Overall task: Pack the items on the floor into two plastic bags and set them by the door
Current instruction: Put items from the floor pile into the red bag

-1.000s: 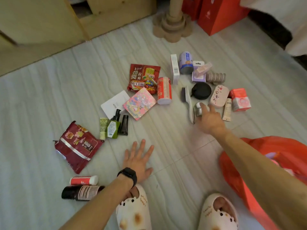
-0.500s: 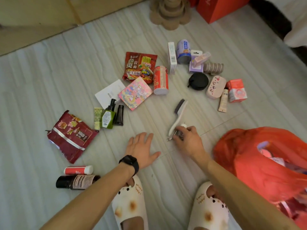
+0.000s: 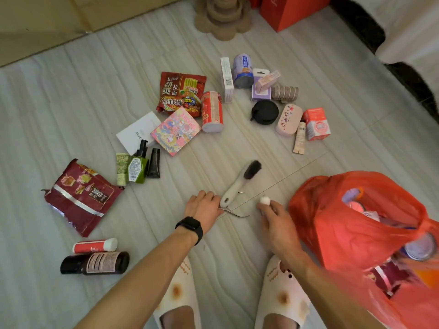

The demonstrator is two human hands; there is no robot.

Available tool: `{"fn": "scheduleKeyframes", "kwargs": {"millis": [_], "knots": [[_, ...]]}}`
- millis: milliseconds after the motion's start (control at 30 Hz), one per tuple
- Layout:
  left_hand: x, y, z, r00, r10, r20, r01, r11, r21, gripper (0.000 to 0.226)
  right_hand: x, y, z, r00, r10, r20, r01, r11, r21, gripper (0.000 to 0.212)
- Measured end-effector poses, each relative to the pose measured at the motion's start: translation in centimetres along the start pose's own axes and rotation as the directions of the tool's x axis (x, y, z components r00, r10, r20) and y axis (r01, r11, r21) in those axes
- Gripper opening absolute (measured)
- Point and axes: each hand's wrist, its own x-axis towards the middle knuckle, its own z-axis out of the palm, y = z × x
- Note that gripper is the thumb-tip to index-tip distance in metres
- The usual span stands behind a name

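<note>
Pinching a white-capped bottle [image 3: 264,200], the right hand [image 3: 279,224] hovers just left of the red plastic bag [image 3: 356,210]; the left hand [image 3: 202,207] curls by the brush [image 3: 240,184], grip unclear.

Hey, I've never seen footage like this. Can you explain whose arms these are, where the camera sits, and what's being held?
No machine here: a person wears a camera on the head, looking down at their own arms. The right hand pinches a small white-capped item. The left hand touches a thin metal tool beside a white brush; whether it grips is unclear. On the tiled floor lie a noodle packet, a red can, a green pump bottle and more. A red plastic bag, partly filled, sits at the person's right.
</note>
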Motion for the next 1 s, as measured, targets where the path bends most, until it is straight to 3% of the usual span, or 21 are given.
{"fn": "scheduleKeyframes", "kwargs": {"millis": [100, 267, 433, 567, 700, 800, 900, 1000], "knots": [[-1.0, -0.7, -0.3, 0.996, 0.061, 0.061, -0.068, 0.992, 0.108, 0.037, -0.4, 0.5, 0.6, 0.997, 0.016, 0.074, -0.005, 0.991, -0.135, 0.045], [-3.5, -3.4, -3.5, 0.984, 0.008, 0.180, -0.017, 0.999, 0.045, 0.028, -1.1, -1.7, -1.1, 0.997, -0.022, 0.080, 0.014, 0.995, 0.101, 0.031], [-5.1, -4.7, -9.0, 0.986, -0.006, 0.167, -0.011, 0.994, 0.104, 0.022, -5.7, -4.1, -5.1, 0.995, -0.091, -0.047, 0.101, 0.946, 0.307, 0.024], [-5.8, -3.8, -14.6, 0.988, -0.052, 0.146, 0.042, 0.997, 0.070, 0.018, -10.3, -3.8, -8.5, 0.985, -0.063, -0.160, 0.131, 0.877, 0.461, 0.025], [-6.1, -1.5, -19.9, 0.999, -0.008, 0.050, 0.006, 1.000, 0.031, 0.019, -14.1, -2.6, -11.6, 0.982, -0.014, -0.190, 0.121, 0.818, 0.563, 0.033], [-6.3, 0.9, -23.7, 0.996, 0.066, -0.057, -0.061, 0.995, 0.082, 0.023, -16.5, -1.8, -13.6, 0.951, 0.016, -0.307, 0.159, 0.830, 0.534, 0.043], [-6.8, 3.5, -26.9, 0.995, 0.079, -0.064, -0.063, 0.972, 0.226, 0.027, -18.4, -0.6, -15.1, 0.924, 0.053, -0.379, 0.164, 0.841, 0.516, 0.046], [-7.3, 6.0, -28.7, 0.992, 0.120, -0.046, -0.106, 0.966, 0.236, 0.028, -20.0, 1.0, -15.9, 0.902, 0.119, -0.414, 0.140, 0.829, 0.542, 0.038]]}}
